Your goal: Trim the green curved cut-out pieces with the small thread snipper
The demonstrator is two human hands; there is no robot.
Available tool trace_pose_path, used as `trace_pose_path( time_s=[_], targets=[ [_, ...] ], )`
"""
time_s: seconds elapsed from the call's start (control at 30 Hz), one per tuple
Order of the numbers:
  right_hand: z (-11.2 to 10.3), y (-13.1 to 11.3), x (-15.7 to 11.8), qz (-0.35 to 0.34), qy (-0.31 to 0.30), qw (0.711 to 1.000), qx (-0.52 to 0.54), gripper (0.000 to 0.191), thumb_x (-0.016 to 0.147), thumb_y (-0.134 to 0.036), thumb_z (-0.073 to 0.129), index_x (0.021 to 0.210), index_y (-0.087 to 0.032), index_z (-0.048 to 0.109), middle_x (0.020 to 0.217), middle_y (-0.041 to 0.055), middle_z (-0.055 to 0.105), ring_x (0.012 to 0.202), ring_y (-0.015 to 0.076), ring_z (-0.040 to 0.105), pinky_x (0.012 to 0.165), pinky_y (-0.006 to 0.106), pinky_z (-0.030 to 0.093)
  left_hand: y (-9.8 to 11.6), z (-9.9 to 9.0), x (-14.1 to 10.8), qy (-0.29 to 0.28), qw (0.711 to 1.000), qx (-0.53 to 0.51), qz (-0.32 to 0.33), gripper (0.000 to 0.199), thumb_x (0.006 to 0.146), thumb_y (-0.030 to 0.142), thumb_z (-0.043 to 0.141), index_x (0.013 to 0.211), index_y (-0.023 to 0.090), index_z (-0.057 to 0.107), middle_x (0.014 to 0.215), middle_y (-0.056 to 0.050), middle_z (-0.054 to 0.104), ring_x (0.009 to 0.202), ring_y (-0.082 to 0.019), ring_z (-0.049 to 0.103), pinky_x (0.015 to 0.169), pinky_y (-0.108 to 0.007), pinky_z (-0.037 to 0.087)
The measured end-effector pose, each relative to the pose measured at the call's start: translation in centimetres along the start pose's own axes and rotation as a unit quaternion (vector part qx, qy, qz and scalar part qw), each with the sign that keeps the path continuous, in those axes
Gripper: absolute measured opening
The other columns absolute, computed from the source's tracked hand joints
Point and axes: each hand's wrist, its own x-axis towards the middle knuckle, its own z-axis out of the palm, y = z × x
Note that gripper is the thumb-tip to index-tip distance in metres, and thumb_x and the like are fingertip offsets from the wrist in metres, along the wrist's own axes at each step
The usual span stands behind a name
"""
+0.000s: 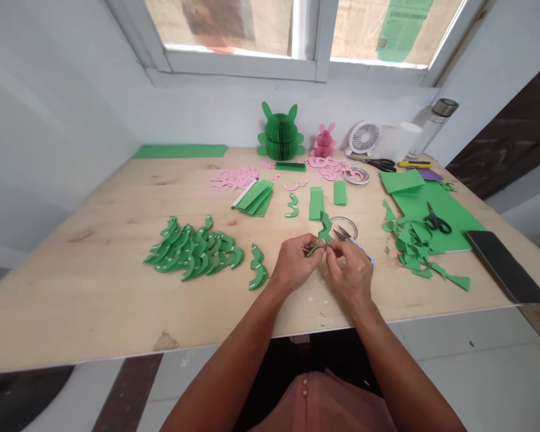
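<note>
Near the front middle of the table, my left hand [296, 262] pinches a wavy green paper cutout [325, 229] between thumb and fingers. Close beside it, my right hand [351, 271] has its fingertips pressed together at the lower end of the same cutout. Whether a small piece of tape sits in those fingertips is too small to tell. Blue-handled scissors [366, 258] lie partly hidden behind my right hand, and a thin tape roll [345, 223] rests just past them. Left of my hands are a single wavy cutout [258, 267] and a heap of similar cutouts [193, 249] with whitish strips.
Green paper scraps [414, 243], black scissors [437, 221] and a phone [506, 265] lie at right. Behind stand a green honeycomb paper figure [281, 135], a smaller pink figure [324, 143], a white fan [363, 138] and a bottle [433, 127]. Pink cutouts [234, 178] and folded green papers [257, 198] lie mid-table.
</note>
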Motion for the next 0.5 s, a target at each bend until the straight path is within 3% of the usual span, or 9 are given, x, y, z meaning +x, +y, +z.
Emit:
trace_pose_path(
  time_s=[0.5],
  targets=[
    [-0.13,-0.11,0.03,0.002,-0.005,1.0,0.002,0.014,0.084,-0.02,0.049,0.073,-0.019,0.058,0.065,0.0022,0.061,0.06,0.0161,0.054,0.061,0.028,0.04,-0.39,0.1,0.03,0.009,1.0,0.0,-0.004,0.008,0.07,0.023,0.06,0.069,0.015,0.061,0.069,0.002,0.062,0.062,-0.011,0.055,0.058,-0.021,0.043]
  ],
)
